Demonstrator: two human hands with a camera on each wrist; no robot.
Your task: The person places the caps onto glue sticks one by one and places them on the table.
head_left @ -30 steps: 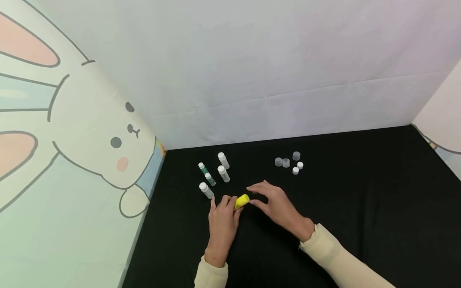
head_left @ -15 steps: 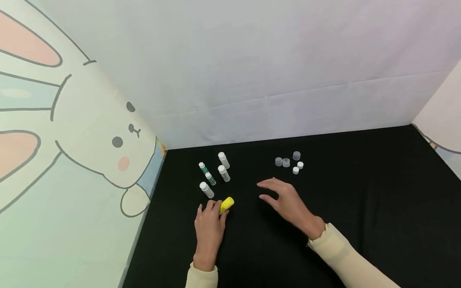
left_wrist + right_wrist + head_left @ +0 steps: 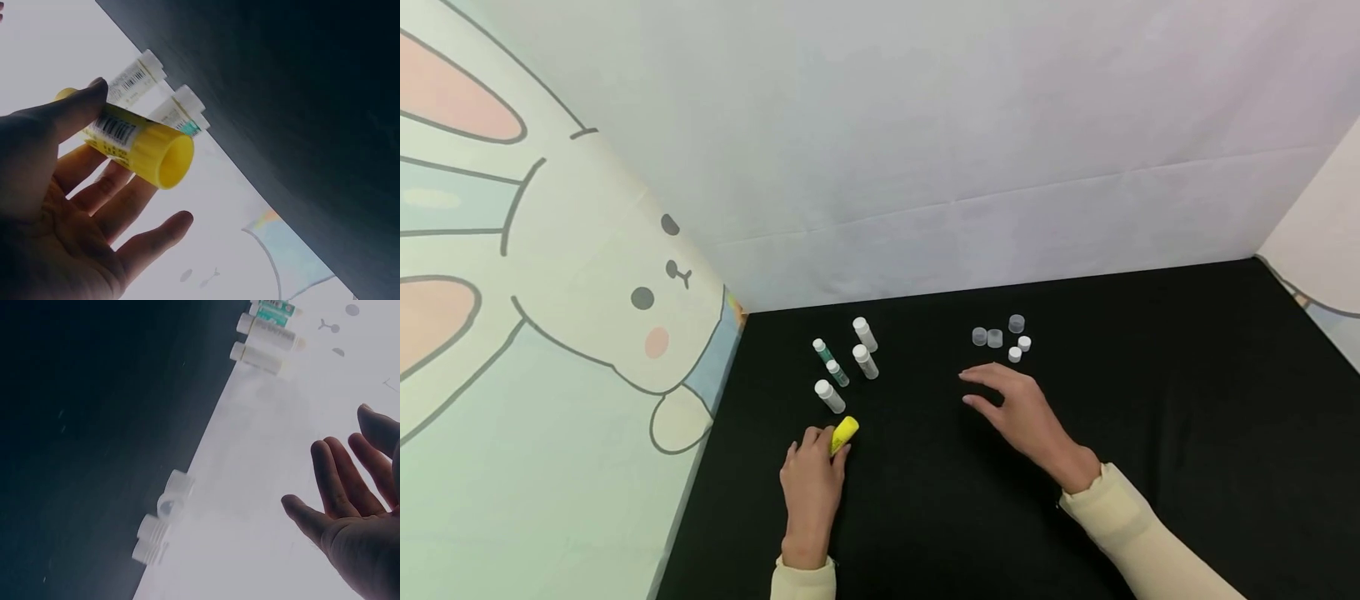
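Note:
A yellow glue stick [image 3: 844,432] with a barcode label is gripped by my left hand [image 3: 811,479]. In the left wrist view, the thumb presses along one side of the glue stick [image 3: 144,147] and fingers lie behind it, with its round end pointing out of the hand. My right hand [image 3: 1022,408] hovers over the black tabletop with nothing in it, thumb and fingers spread apart in a loose curve. Just beyond the left hand stands a white glue stick [image 3: 831,397], near two more white ones [image 3: 866,362] and two slimmer green-labelled sticks [image 3: 838,373].
Several small caps lie farther back on the right: clear ones [image 3: 995,338] and white ones [image 3: 1015,355]. The black cloth [image 3: 1112,392] covers the table up to a pale fabric wall [image 3: 955,150]. A rabbit-printed panel [image 3: 587,275] borders the left side.
My left hand has moved left and toward me, carrying the yellow glue stick. My right hand has drawn away to the right, widening the distance between the hands.

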